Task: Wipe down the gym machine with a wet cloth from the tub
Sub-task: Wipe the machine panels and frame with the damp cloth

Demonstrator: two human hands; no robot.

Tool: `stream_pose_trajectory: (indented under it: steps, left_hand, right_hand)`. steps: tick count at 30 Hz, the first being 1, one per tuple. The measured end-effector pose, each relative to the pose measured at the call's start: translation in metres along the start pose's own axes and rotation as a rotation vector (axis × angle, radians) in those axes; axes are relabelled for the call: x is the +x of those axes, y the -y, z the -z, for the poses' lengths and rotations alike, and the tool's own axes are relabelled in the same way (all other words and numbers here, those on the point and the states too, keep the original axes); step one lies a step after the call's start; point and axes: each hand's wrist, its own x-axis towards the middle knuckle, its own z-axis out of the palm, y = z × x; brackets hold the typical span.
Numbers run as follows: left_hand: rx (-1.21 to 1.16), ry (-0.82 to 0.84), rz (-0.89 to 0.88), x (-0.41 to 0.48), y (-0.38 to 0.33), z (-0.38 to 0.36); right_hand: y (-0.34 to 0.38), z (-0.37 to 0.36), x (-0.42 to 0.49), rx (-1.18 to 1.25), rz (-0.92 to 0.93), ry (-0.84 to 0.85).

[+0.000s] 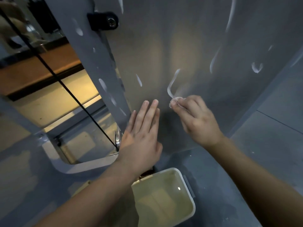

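Observation:
A grey metal panel of the gym machine [188,46] fills the upper middle, marked with several white streaks. My right hand [195,118] pinches a small bunched whitish cloth [174,101] against the panel, at the lower end of a curved white streak [172,84]. My left hand [142,133] lies flat on the panel just left of it, fingers straight. Below the hands a white rectangular tub [191,199] stands on the floor with cloudy yellowish water in it.
A black cable [68,90] runs diagonally down to a metal pulley [117,139] at the panel's left edge. A black bracket with a bolt [103,20] sits at the top. Grey machine frame bars [101,76] and grey floor [270,145] surround the tub.

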Motion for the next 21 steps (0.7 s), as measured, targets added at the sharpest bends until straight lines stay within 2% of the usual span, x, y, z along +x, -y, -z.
stream_pose_trajectory:
  steps: [2,3,6,7,8,12,14,17,18,19,21]
  left_hand:
    - [0.031,0.033,-0.019,0.001,0.003,-0.003]
    - [0.035,0.041,-0.021,0.001,0.003,-0.005]
    - [0.027,0.033,-0.016,-0.001,0.000,-0.006]
    - [0.025,0.028,-0.012,-0.002,-0.002,-0.006]
    - [0.020,0.023,-0.010,-0.002,-0.003,-0.006]
    - [0.019,0.019,-0.001,-0.001,-0.002,-0.005]
    - [0.038,0.021,-0.011,-0.001,-0.001,-0.005]
    - [0.047,0.011,-0.033,-0.003,0.000,-0.006]
    - [0.047,0.005,-0.032,-0.003,-0.001,-0.006]
    - [0.044,-0.001,-0.028,-0.003,-0.002,-0.006]
    - [0.042,-0.008,-0.018,-0.001,-0.002,-0.006]
  right_hand:
    - [-0.010,0.007,0.002,-0.029,0.089,0.075]
    - [-0.015,0.015,0.009,-0.044,0.093,0.046]
    - [-0.028,0.030,0.028,-0.075,-0.053,-0.180]
    - [-0.024,0.029,0.027,-0.080,-0.089,-0.208]
    - [-0.016,0.022,0.022,-0.082,-0.095,-0.185]
    - [0.005,0.003,-0.007,-0.014,0.082,0.159]
    - [-0.003,0.015,0.007,-0.016,0.079,0.130]
    - [-0.008,0.027,0.032,-0.006,-0.111,-0.120]
    - [-0.003,0.024,0.031,0.007,-0.142,-0.151]
    - [0.004,0.018,0.027,0.022,-0.136,-0.120]
    - [0.017,0.005,0.013,0.055,-0.036,0.048]
